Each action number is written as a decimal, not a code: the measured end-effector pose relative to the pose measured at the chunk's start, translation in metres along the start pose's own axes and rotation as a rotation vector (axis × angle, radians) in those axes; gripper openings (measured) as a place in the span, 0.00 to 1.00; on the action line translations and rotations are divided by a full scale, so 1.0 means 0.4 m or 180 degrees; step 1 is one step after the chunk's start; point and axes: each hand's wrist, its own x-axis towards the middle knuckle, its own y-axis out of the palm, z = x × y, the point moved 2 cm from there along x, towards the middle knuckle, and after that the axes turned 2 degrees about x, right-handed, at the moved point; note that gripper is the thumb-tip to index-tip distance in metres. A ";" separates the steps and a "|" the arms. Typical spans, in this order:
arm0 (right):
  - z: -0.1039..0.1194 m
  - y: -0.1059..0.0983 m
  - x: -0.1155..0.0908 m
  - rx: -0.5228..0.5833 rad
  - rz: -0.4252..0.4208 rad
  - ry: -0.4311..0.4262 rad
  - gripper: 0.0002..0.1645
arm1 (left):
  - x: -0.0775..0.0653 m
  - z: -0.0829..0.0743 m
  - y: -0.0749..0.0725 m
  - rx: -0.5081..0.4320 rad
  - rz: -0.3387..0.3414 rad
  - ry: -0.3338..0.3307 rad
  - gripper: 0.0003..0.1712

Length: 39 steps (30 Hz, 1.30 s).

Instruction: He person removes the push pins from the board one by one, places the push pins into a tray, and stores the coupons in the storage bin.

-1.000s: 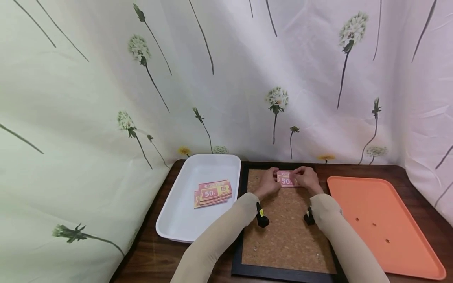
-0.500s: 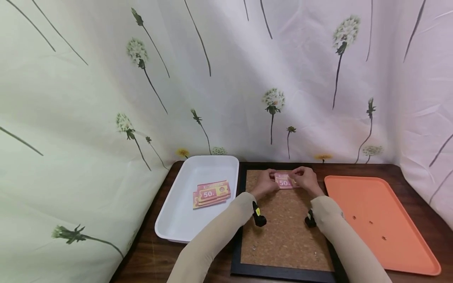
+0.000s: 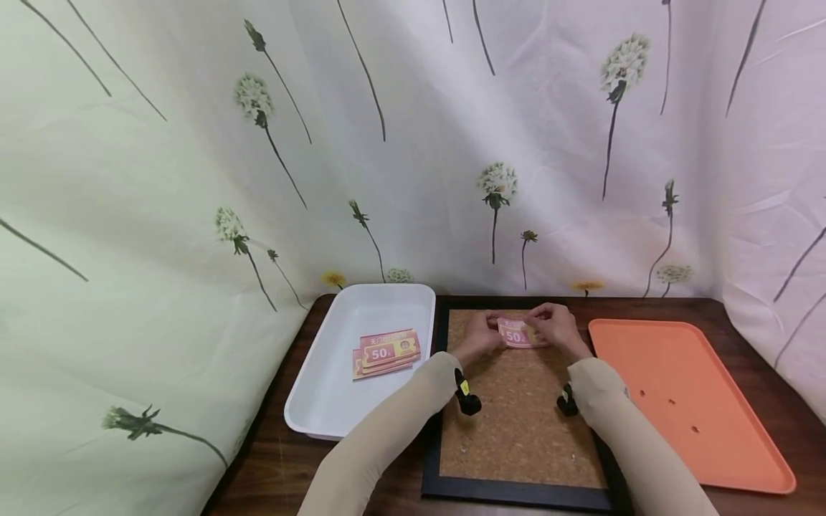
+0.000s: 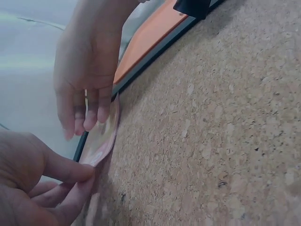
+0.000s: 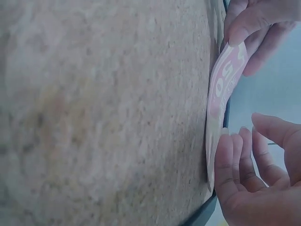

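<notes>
A pink and yellow coupon (image 3: 514, 334) marked 50 is held at the far end of a cork board (image 3: 516, 423) with a black frame. My left hand (image 3: 480, 335) pinches its left end between thumb and fingers, clearest in the left wrist view. In the right wrist view the coupon (image 5: 223, 82) bends, its near end against the cork. My right hand (image 5: 263, 174) touches that end with its fingertips; the thumb stands apart, and nothing shows between thumb and fingers. Small pin-like bits (image 3: 573, 457) sit near the board's lower corners.
Left of the board stands a white tub (image 3: 323, 394) with several more coupons (image 3: 387, 352) stacked in it. To the right lies an orange tray (image 3: 684, 373) with three small dark pieces (image 3: 695, 429). Flowered cloth (image 3: 419, 143) hangs behind the table.
My left hand and the coupon have shifted slightly left and nearer to me. The right hand has stayed at the coupon's right end. The head view has turned a little.
</notes>
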 end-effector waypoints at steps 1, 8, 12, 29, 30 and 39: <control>0.001 -0.001 -0.003 -0.0002 0.0016 -0.0022 0.16 | -0.003 -0.001 -0.002 -0.0007 -0.0006 0.0008 0.36; 0.009 -0.009 -0.023 0.0024 0.0062 -0.0100 0.18 | -0.021 -0.012 -0.020 -0.0235 -0.0012 0.0204 0.35; 0.021 -0.012 -0.034 -0.0028 0.0098 -0.0183 0.18 | -0.034 -0.020 -0.037 -0.0292 0.0080 0.0354 0.34; 0.038 -0.042 -0.074 -0.0373 -0.0099 -0.0526 0.18 | -0.070 -0.023 -0.120 -0.0228 0.0196 0.0796 0.35; 0.034 -0.046 -0.073 -0.0368 -0.0113 -0.0518 0.18 | -0.073 -0.025 -0.126 -0.0240 0.0203 0.0818 0.35; 0.031 -0.078 -0.085 -0.0116 -0.0094 -0.0613 0.15 | -0.094 -0.026 -0.195 -0.0351 0.0196 0.0832 0.37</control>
